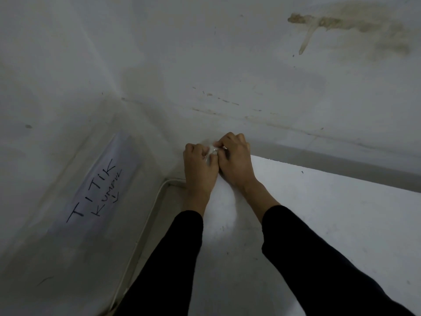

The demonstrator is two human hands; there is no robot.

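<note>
**Two hands work a scrap of film at the table's far corner**

A person's left hand (197,164) and right hand (235,160) meet at the far left corner of a white table (319,215), where both pinch a small translucent piece (213,149) between them. The fingers of both hands are curled in tight, fingertips and thumbs closed on the piece from either side, with no gap showing between the two hands. The piece sits just above the table's corner, close to the grey wall (205,65) behind. It is too small and too covered to say whether it is tape, wrapping or a bag.

By its look, the piece should weigh next to nothing and have no stiffness of its own. It is thin, glossy and likely to crumple, fold onto itself or slip from dry fingertips. If it is sticky, it will cling to skin as readily as to any surface. A fingertip pinch at its edges, one hand on each side, seems the only hold that gives control, and a gentle pull is wiser than a hard one, since film this thin may stretch or tear.

On the left wall hangs a paper sign (100,185) lettered "TITIK KUMPUL" with an arrow pointing down. A pale cable (145,226) runs along the base of that wall. A brownish stain (341,26) marks the far wall at upper right. Black sleeves (319,258) cover both forearms.
</note>
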